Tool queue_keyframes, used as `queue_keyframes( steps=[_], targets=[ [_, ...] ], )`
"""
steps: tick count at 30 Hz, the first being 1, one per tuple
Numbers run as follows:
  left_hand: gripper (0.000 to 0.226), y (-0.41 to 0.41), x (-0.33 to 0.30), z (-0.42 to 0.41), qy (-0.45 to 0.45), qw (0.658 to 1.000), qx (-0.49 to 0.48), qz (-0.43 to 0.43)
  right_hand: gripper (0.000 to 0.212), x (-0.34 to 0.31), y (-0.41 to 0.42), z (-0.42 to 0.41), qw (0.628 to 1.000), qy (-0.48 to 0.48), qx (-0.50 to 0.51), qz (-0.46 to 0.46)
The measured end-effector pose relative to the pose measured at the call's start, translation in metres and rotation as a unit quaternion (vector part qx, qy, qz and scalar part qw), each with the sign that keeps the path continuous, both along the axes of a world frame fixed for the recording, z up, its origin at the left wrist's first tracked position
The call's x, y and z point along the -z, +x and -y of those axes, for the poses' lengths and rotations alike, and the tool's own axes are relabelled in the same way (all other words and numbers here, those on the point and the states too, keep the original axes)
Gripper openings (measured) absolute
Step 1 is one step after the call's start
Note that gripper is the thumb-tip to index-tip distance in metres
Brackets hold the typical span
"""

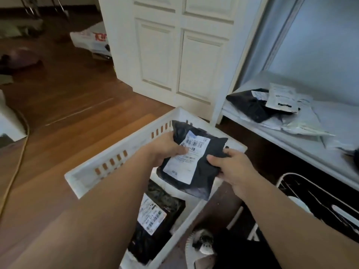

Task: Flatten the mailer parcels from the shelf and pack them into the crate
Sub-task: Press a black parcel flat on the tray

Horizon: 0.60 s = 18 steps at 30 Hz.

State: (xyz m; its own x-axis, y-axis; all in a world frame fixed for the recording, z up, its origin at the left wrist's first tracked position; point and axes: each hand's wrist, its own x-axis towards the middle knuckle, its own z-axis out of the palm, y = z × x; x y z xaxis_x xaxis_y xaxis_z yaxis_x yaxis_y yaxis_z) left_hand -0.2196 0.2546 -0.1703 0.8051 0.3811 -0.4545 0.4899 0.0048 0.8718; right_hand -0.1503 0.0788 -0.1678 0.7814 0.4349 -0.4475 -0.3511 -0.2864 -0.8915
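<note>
Head view shows two bare hands holding a black mailer parcel [196, 162] up over the white crate [108, 162]. The left hand [167, 148] grips the parcel's left edge, with the thumb on the white label [186, 156]. The right hand [229, 166] pinches the right edge, with its fingers [215, 160] curled over the top. Both hands are closed on the parcel, not loose.

The parcel is in the air, just above the middle of the crate, tilted a bit. Another dark parcel [155, 220] with a label already lies flat in the near end of the crate. More parcels [256, 105], black and pale, sit in a messy pile on the white shelf [303, 144] to the right.

The bag looks soft, thin and light, like floppy plastic with something squishy inside. It may be a little slippery. It will bend if held by one corner, so holding both side edges seems best. To make it flat, pressing down with open palms should work, and it does not look easy to break.
</note>
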Motion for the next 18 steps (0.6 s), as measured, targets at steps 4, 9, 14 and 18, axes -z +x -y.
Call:
queue_keyframes(
  steps=[4, 9, 14, 18],
  targets=[
    [0.027, -0.035, 0.056, -0.026, 0.016, 0.997, 0.01, -0.072, 0.064, 0.041, -0.016, -0.034, 0.97, -0.183, -0.153, 0.044],
    [0.046, -0.069, 0.118, -0.025, 0.081, 0.967, 0.093, -0.225, 0.081, 0.062, -0.031, -0.045, 0.684, -0.428, -0.485, 0.338],
    [0.061, -0.084, 0.152, -0.009, 0.114, 0.906, 0.196, -0.357, 0.073, 0.076, -0.038, -0.053, 0.654, -0.413, -0.577, 0.263],
    [0.038, -0.088, 0.169, 0.003, 0.274, 0.787, 0.3, -0.464, 0.068, 0.076, -0.033, -0.048, 0.642, -0.423, -0.589, 0.249]
  ],
)
